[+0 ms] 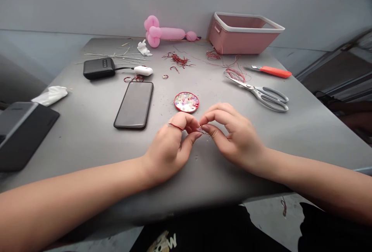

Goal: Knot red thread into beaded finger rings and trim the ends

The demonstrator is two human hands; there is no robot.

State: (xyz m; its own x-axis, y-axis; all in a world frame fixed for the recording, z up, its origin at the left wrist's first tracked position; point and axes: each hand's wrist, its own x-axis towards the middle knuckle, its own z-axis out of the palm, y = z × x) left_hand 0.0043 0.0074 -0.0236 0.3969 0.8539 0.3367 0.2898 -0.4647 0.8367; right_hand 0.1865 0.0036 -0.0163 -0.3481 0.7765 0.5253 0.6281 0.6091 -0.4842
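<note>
My left hand (171, 147) is closed in a pinch, thumb against forefinger. A thin red cord (176, 126) runs around one of its fingers. Facing it, my right hand (232, 133) pinches at nearly the same spot with thumb and forefinger. A short stretch of thin dark cord (205, 133) shows between the fingertips, along with a small pale bit that may be a bead; the fingers hide most of it. Just beyond the hands sits a red-rimmed round dish (175, 106) of pale and pink beads (186, 101).
Scissors (261, 94) and an orange-handled knife (273, 71) lie right, near tangled red cord (236, 75). A pink basket (247, 40) and pink balloon (171, 33) stand behind. Left are a phone (134, 105), black power bank (99, 68), white case (143, 70) and dark device (26, 135).
</note>
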